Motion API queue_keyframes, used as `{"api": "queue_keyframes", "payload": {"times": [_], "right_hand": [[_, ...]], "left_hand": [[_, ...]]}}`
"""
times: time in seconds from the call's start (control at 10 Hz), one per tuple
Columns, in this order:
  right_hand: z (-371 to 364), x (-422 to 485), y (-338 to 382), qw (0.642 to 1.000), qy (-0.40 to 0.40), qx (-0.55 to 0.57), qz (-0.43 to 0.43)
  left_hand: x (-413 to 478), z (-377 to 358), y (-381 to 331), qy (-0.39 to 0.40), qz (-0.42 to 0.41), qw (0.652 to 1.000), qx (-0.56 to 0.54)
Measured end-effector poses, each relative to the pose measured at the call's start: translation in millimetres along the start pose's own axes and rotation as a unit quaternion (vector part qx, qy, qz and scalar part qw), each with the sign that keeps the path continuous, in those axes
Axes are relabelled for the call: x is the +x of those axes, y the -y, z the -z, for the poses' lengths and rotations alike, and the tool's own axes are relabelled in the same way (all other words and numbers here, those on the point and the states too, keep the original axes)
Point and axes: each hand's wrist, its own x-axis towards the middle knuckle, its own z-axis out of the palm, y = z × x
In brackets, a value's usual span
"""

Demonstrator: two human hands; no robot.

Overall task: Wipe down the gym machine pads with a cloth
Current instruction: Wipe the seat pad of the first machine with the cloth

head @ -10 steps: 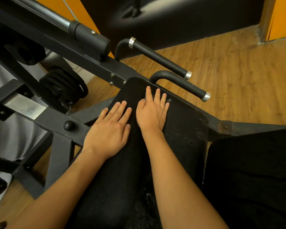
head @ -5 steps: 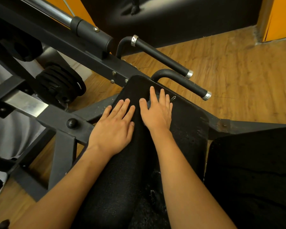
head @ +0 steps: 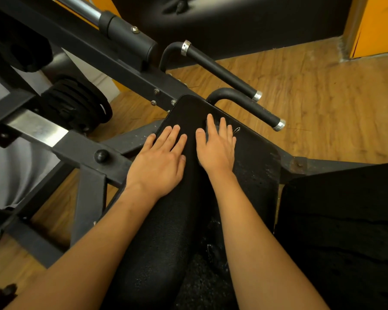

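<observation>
I watched from far away. In the last second almost nothing had changed. Both hands had stayed flat on the pad and had only crept a tiny bit. So I guessed the wipe had slowed near the pad's far end, and the part nearer to me still needed a rub.

I counted one big black machine frame (head: 112, 63), running from nine o'clock up to twelve. There were two pads. The long pad (head: 255, 171) sat in the middle, and the second pad (head: 345, 220) was at four o'clock. One stack of weight plates (head: 76, 104) sat at ten o'clock. Two handle bars (head: 220, 70) with silver tips pointed toward two o'clock.

There were two hands. The left hand (head: 157, 164) lay flat on the long pad with straight fingers and held nothing. The right hand (head: 215, 153) pressed down flat just beside it. A small grey bit, maybe the cloth (head: 205, 123), peeked out by its first finger. I could not tell for sure.
</observation>
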Motion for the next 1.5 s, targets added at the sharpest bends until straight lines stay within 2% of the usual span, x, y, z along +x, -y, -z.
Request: {"api": "queue_keyframes", "payload": {"times": [0.3,0.5,1.5], "right_hand": [[1.9,-1.8,0.2,1.0,0.006,0.002,-0.014],[-3.4,-34.8,5.0,0.999,-0.002,0.011,-0.035],[-3.1,-89.8,9.5,0.998,0.016,0.028,-0.052]], "left_hand": [[1.5,-2.5,1.7,0.0,-0.002,1.0,0.008],[0.9,-1.0,2.1,0.007,-0.005,1.0,0.008],[0.2,2.3,-0.9,0.018,-0.004,1.0,0.018]]}}
